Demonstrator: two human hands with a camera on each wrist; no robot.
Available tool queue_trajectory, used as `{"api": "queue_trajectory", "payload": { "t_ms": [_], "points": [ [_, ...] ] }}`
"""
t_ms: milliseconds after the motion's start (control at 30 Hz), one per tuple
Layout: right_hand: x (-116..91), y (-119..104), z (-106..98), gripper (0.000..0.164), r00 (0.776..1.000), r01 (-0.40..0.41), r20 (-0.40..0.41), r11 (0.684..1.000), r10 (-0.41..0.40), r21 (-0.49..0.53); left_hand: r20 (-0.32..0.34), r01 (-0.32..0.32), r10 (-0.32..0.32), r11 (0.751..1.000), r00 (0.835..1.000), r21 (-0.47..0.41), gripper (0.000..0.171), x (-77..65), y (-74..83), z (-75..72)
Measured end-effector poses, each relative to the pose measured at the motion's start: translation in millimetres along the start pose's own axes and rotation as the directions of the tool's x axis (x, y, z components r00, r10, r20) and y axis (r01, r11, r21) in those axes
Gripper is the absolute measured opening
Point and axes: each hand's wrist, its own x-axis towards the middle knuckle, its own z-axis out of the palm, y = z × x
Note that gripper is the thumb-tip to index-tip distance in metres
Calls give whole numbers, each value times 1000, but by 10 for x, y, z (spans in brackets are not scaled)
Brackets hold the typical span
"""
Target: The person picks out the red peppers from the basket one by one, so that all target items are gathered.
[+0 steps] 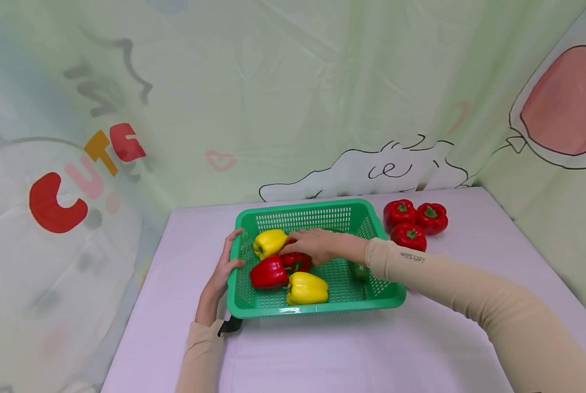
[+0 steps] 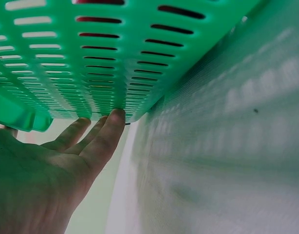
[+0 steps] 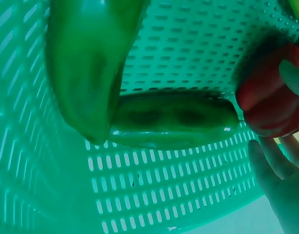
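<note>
My left hand (image 1: 222, 267) holds the left rim of a green perforated plastic basket (image 1: 317, 312). In the left wrist view, several of its fingers (image 2: 103, 139) reach straight along the outside wall. My right hand (image 1: 317, 245) reaches into the basket and grips a red bell pepper (image 3: 271, 97), thumb on one side and fingers on the other. Around it lie a yellow bell pepper (image 1: 270, 243), a red one (image 1: 269, 272), another red one (image 1: 298, 262) and a second yellow one (image 1: 308, 288). Two long green peppers (image 3: 174, 122) show in the right wrist view.
Three red bell peppers (image 1: 409, 236) stand together on the table, just right of the basket. A pale lilac cloth (image 1: 322, 355) covers the table. Printed curtains (image 1: 293, 109) hang behind and at both sides.
</note>
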Motion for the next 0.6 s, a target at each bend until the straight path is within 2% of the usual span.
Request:
{"api": "queue_trajectory", "payload": {
  "t_ms": [233, 433, 600],
  "points": [
    [-78, 68, -4, 71, 998, -8, -58, 999, 10, 44, -5, 0, 0, 1000, 1000, -5, 81, -2, 10, 25],
    [-190, 101, -48, 69, 999, -17, -49, 994, 23, 109, -12, -1, 1, 1000, 1000, 0, 81, -12, 12, 32],
    [-289, 95, -171, 68, 998, -46, -39, 984, 53, 170, -16, 4, -4, 1000, 1000, 8, 81, -14, 7, 31]
  ]
}}
